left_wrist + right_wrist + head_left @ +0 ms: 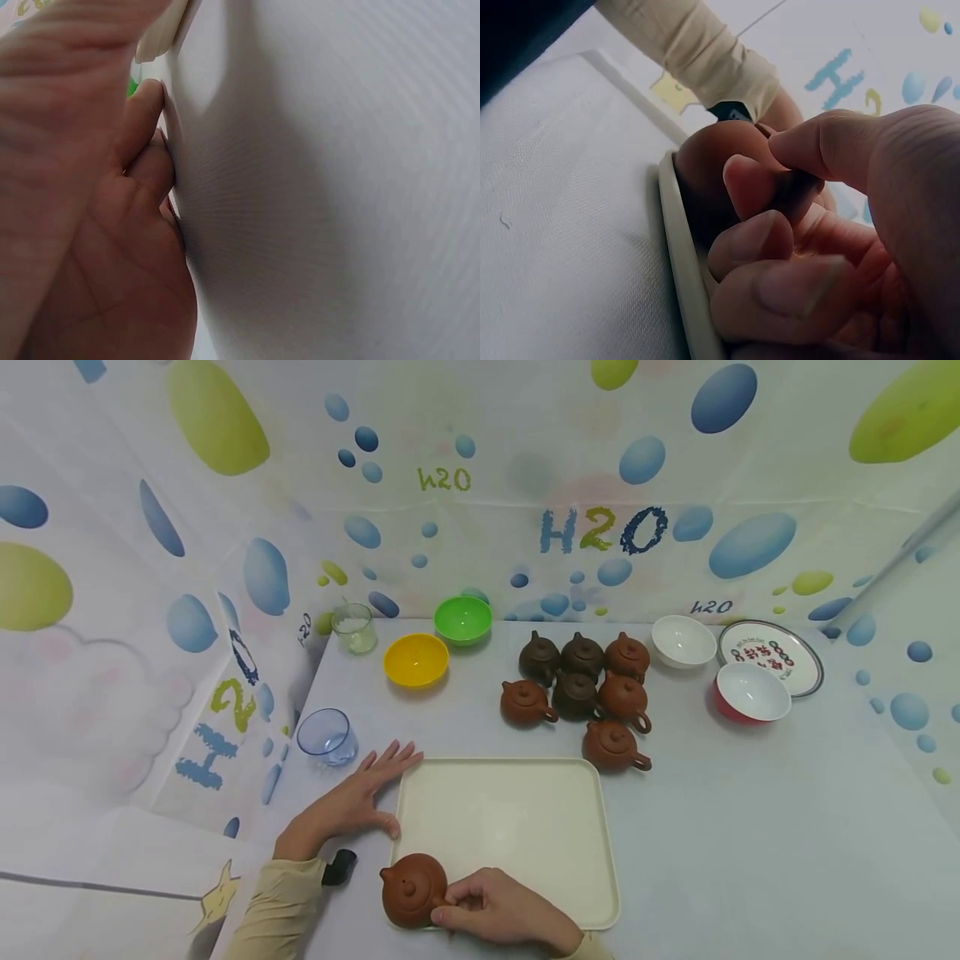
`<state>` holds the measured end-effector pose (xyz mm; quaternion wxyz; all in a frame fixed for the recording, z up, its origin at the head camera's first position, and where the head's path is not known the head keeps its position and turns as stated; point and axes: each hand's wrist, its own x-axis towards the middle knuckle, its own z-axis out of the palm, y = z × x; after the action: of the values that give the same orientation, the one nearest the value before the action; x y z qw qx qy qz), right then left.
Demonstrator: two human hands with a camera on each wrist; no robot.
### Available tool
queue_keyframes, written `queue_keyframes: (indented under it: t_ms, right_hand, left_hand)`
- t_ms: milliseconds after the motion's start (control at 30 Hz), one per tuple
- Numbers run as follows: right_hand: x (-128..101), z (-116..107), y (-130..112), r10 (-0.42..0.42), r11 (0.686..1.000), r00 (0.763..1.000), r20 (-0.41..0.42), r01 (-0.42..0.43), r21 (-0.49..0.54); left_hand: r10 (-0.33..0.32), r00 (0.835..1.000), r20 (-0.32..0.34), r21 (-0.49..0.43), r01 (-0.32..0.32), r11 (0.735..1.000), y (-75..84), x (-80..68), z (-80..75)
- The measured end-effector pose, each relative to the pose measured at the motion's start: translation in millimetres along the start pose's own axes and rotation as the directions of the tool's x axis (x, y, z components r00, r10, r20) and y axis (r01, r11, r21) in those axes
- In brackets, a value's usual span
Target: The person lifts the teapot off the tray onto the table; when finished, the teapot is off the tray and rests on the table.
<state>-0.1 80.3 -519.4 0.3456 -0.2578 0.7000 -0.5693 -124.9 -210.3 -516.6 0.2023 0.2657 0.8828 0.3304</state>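
My right hand (498, 906) pinches the handle of a reddish-brown clay teapot (412, 889) between thumb and fingers. That teapot is at the near left corner of a cream rectangular tray (510, 835), its spout pointing left. In the right wrist view the teapot's round body (716, 157) shows just inside the tray's raised rim (676, 247), partly hidden by my fingers. My left hand (352, 802) is spread at the tray's left side, thumb at the rim and fingertips near the far left corner. The left wrist view shows its palm (112, 262) close over the white cloth.
Several brown and dark clay teapots (577, 695) cluster beyond the tray; one teapot (615, 746) sits near its far right corner. Left stand a blue glass (327, 737), a clear glass (354, 628), yellow (416, 662) and green (462, 620) bowls. White bowls (683, 642) and a plate (806, 660) are right.
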Motion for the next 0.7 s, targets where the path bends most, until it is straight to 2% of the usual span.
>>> queue_keyframes:
  t_ms: [333,700]
  right_hand:
    - [0.3,1.7,1.3,-0.003,1.0,1.0,-0.014,0.003,-0.003]
    - [1.3,4.1,3.2,-0.015,1.0,0.999,-0.042,0.015,-0.011]
  left_hand:
    - [-0.021,1.0,0.004,-0.001,0.021,1.0,1.6,0.2,0.5]
    - [-0.006,1.0,0.002,0.011,0.006,1.0,1.2,-0.2,-0.3]
